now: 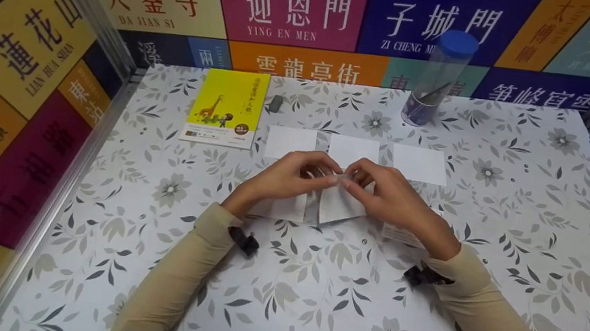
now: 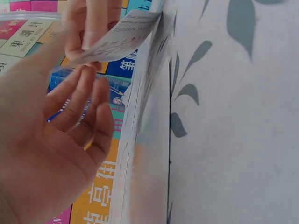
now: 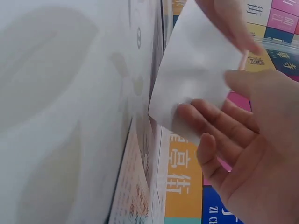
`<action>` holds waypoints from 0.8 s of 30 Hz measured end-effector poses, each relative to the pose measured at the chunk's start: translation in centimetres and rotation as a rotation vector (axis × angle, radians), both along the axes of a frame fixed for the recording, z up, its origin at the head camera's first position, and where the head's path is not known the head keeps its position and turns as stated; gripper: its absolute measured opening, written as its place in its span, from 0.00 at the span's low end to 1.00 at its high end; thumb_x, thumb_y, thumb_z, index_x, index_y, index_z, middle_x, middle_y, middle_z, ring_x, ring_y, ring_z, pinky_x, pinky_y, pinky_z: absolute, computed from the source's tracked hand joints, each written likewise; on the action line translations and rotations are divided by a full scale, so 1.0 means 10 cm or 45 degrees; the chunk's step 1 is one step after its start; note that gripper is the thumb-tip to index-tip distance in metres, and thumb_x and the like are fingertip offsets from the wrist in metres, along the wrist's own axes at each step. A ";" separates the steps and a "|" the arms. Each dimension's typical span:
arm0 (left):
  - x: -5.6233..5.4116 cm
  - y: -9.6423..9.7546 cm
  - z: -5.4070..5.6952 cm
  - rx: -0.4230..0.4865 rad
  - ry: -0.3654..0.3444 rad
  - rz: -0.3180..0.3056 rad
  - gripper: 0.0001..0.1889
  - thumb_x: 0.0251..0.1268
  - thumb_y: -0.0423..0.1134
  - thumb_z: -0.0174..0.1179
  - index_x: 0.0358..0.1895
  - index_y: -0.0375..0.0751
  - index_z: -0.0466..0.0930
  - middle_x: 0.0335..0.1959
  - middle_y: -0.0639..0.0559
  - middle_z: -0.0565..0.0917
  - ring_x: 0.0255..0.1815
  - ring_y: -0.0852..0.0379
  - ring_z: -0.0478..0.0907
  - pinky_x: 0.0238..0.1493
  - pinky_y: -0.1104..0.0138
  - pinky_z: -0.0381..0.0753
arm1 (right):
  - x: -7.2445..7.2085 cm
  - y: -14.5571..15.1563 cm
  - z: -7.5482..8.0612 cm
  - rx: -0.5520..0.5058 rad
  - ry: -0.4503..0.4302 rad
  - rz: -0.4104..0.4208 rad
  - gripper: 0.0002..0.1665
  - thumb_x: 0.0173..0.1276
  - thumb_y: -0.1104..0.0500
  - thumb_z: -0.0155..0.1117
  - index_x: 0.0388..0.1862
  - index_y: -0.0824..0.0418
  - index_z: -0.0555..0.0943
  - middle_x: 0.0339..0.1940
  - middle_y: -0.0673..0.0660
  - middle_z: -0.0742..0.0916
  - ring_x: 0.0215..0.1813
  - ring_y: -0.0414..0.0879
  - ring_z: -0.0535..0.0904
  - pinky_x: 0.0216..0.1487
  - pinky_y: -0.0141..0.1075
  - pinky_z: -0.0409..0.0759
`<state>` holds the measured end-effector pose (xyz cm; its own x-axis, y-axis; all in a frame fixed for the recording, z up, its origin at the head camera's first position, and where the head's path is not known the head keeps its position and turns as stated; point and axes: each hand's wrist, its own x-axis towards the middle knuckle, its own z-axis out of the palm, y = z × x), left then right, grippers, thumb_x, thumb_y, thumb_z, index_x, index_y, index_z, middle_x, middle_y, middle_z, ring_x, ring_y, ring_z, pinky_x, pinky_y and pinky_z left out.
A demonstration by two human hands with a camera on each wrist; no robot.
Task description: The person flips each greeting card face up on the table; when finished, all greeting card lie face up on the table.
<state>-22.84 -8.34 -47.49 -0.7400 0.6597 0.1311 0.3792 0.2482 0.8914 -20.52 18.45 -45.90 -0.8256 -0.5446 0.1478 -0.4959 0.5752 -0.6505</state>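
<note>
Both hands meet over the middle of the table at the upper edge of a small white card (image 1: 341, 207). The left hand (image 1: 291, 175) pinches that edge between thumb and fingertips. From the other side, the right hand (image 1: 394, 194) pinches it as well. The card stands tilted, its lower part close to the tabletop. Its plain white face (image 3: 196, 56) shows in the right wrist view; the left wrist view shows lines of print on the other face (image 2: 124, 37). Just beyond the hands lie white cards, left (image 1: 291, 142), middle (image 1: 353, 147) and right (image 1: 420, 164).
Another white card (image 1: 287, 206) lies partly under the left hand, and a printed one (image 1: 402, 234) by the right wrist. A yellow booklet (image 1: 226, 108) and a grey block (image 1: 276, 103) are at the back left. A clear tube with a blue lid (image 1: 458, 42) stands back right.
</note>
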 end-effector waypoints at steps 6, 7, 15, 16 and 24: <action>-0.01 0.02 -0.01 0.120 -0.040 0.003 0.15 0.88 0.43 0.54 0.61 0.41 0.86 0.52 0.45 0.89 0.50 0.46 0.89 0.52 0.51 0.90 | 0.00 0.01 0.03 -0.167 0.066 -0.072 0.14 0.88 0.45 0.56 0.53 0.47 0.86 0.42 0.45 0.92 0.43 0.43 0.88 0.40 0.33 0.82; 0.00 0.03 -0.01 0.117 -0.026 0.004 0.14 0.87 0.42 0.56 0.62 0.40 0.85 0.55 0.44 0.89 0.51 0.46 0.89 0.53 0.52 0.90 | 0.00 0.02 0.03 -0.188 0.077 -0.077 0.14 0.88 0.46 0.55 0.53 0.47 0.87 0.42 0.45 0.92 0.42 0.45 0.88 0.41 0.32 0.82; 0.03 0.05 -0.03 0.074 0.138 0.106 0.31 0.71 0.37 0.74 0.76 0.46 0.75 0.72 0.46 0.78 0.47 0.54 0.88 0.54 0.59 0.91 | 0.02 0.00 0.02 -0.209 0.106 -0.037 0.12 0.85 0.47 0.62 0.55 0.49 0.87 0.48 0.41 0.92 0.45 0.42 0.89 0.41 0.37 0.84; 0.04 0.05 -0.03 0.071 0.154 0.126 0.35 0.71 0.36 0.75 0.78 0.48 0.73 0.73 0.47 0.77 0.45 0.55 0.87 0.53 0.60 0.91 | 0.02 0.00 0.02 -0.200 0.099 -0.025 0.11 0.83 0.48 0.64 0.56 0.49 0.86 0.49 0.41 0.92 0.46 0.40 0.90 0.40 0.37 0.84; 0.03 0.05 -0.01 0.102 0.153 0.230 0.31 0.77 0.38 0.69 0.79 0.55 0.73 0.53 0.44 0.84 0.24 0.57 0.79 0.30 0.67 0.81 | 0.03 -0.01 0.04 -0.214 0.105 0.009 0.22 0.84 0.58 0.61 0.73 0.49 0.80 0.52 0.51 0.90 0.42 0.43 0.86 0.39 0.36 0.84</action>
<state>-22.56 -7.82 -47.57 -0.8208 0.5021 0.2724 0.4400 0.2518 0.8619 -20.26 18.32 -45.50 -0.8033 -0.5120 0.3043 -0.5550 0.4582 -0.6943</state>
